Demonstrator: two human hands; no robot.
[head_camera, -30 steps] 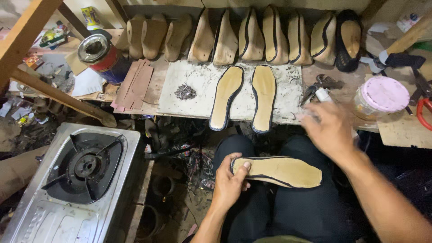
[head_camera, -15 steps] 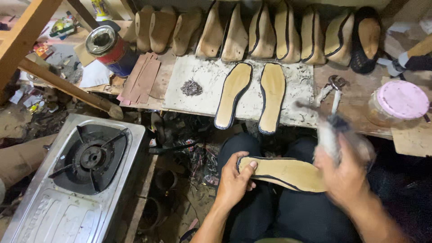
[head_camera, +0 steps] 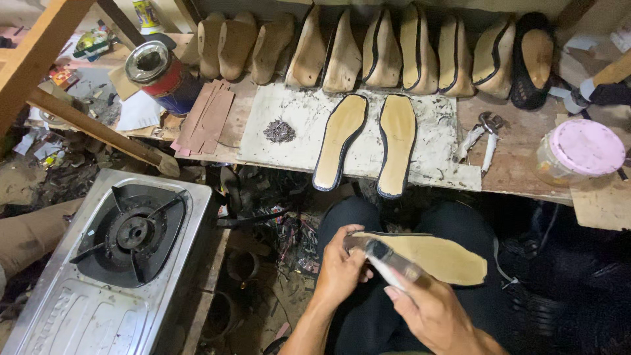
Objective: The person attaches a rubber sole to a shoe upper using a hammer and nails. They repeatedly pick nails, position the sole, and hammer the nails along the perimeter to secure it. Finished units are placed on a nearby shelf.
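Insole (head_camera: 440, 256): tan, lying over lap.
Left hand (head_camera: 342, 266): gripping insole's heel end.
Right hand (head_camera: 434, 312): closed around brush (head_camera: 388, 258), tip on insole.
Bench (head_camera: 519, 164): two insoles (head_camera: 368, 141), pincers (head_camera: 483, 135).

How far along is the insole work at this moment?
Looks done: two insoles with dark edging lie side by side on the work board. In hand: the left hand holds a third insole over the lap while the right hand puts a blurred tool to it. Left: its near edge looks bare.
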